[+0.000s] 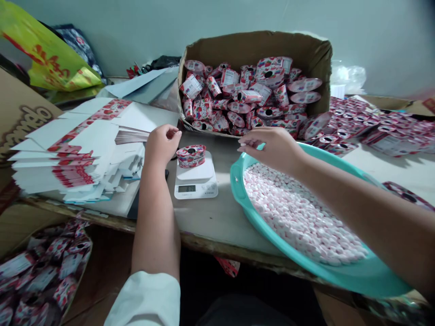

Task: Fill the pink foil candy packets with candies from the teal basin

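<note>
A small strawberry-print candy tin [191,155] stands on a white digital scale [196,179] at the middle of the table. My left hand [163,144] hovers just left of the tin, its fingers curled in a loose pinch; whether anything is in them I cannot make out. My right hand [268,146] reaches over the far rim of a teal basin [238,181] full of pink and white candies [299,217], fingers held together and pointing toward the tin.
A cardboard box [258,45] heaped with the same tins sits behind the scale. More tins [367,127] lie at the right. Stacks of flat white cartons [78,149] fill the left. A bag of tins [37,271] sits below the table edge.
</note>
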`<state>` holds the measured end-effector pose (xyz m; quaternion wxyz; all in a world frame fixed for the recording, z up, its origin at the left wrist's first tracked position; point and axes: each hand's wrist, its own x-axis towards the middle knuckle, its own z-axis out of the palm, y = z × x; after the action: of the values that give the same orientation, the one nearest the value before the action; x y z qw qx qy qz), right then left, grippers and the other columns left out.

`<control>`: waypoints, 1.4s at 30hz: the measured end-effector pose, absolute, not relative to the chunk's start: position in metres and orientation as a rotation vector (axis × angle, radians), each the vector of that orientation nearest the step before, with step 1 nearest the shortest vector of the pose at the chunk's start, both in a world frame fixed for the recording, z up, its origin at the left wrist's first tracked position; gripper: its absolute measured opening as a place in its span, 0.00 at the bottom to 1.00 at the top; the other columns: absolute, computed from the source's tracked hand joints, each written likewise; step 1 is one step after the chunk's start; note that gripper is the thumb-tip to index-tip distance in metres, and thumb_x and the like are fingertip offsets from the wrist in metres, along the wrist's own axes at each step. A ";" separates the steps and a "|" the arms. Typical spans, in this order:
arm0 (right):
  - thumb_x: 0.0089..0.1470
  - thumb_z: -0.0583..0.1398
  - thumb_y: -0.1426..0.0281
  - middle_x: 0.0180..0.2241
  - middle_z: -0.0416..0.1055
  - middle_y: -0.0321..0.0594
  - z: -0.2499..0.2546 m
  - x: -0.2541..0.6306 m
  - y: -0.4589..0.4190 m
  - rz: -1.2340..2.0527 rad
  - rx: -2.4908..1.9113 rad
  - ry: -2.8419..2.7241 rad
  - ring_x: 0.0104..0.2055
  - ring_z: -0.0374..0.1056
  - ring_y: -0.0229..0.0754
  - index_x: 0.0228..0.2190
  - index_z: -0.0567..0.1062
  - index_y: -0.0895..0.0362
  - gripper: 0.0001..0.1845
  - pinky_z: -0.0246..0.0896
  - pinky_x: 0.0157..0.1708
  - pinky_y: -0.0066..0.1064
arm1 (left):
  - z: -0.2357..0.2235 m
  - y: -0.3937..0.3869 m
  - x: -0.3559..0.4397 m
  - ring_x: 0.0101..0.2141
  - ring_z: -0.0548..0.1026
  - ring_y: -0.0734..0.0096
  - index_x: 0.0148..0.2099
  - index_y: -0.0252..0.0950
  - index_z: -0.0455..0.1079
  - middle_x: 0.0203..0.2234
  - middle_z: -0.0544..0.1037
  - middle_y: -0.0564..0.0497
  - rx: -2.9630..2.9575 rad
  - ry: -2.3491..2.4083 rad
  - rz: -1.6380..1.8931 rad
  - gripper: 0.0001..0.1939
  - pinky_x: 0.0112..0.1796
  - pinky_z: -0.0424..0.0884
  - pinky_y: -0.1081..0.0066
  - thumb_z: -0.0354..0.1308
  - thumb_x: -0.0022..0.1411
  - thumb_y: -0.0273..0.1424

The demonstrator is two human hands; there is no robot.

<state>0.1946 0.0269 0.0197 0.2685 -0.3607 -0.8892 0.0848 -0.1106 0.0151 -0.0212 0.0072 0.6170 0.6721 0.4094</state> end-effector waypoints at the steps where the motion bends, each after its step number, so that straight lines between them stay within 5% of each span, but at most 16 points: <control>1: 0.56 0.63 0.69 0.33 0.77 0.42 0.020 0.191 0.026 0.260 -0.955 -2.356 0.32 0.71 0.38 0.34 0.80 0.58 0.06 0.66 0.38 0.31 | -0.021 0.015 -0.111 0.35 0.76 0.67 0.41 0.36 0.76 0.34 0.81 0.48 1.931 2.094 1.280 0.13 0.39 0.69 0.69 0.55 0.62 0.37; 9: 0.46 0.67 0.64 0.27 0.75 0.38 0.001 0.113 0.039 0.849 -0.877 -1.963 0.29 0.69 0.39 0.30 0.78 0.58 0.11 0.66 0.30 0.30 | -0.017 0.012 -0.113 0.35 0.76 0.65 0.39 0.36 0.75 0.34 0.81 0.47 1.929 2.047 1.332 0.11 0.39 0.69 0.68 0.55 0.61 0.36; 23: 0.54 0.59 0.73 0.34 0.75 0.42 -0.010 0.077 0.044 0.500 -0.552 -2.215 0.37 0.68 0.41 0.34 0.78 0.59 0.07 0.61 0.41 0.31 | -0.017 0.016 -0.110 0.39 0.76 0.65 0.41 0.36 0.75 0.36 0.81 0.47 2.005 2.018 1.300 0.11 0.43 0.71 0.68 0.54 0.63 0.35; 42: 0.60 0.58 0.72 0.36 0.69 0.40 -0.014 0.078 0.049 0.367 -0.336 -2.045 0.38 0.66 0.41 0.33 0.71 0.56 0.02 0.63 0.41 0.32 | -0.013 0.010 -0.108 0.39 0.76 0.65 0.40 0.35 0.75 0.36 0.80 0.47 2.005 2.047 1.302 0.12 0.42 0.69 0.69 0.53 0.64 0.36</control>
<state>0.0776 0.0490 -0.0140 0.4953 -0.1388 -0.8441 0.1515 -0.1084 0.0101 -0.0130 -0.0027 0.6371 0.6504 0.4137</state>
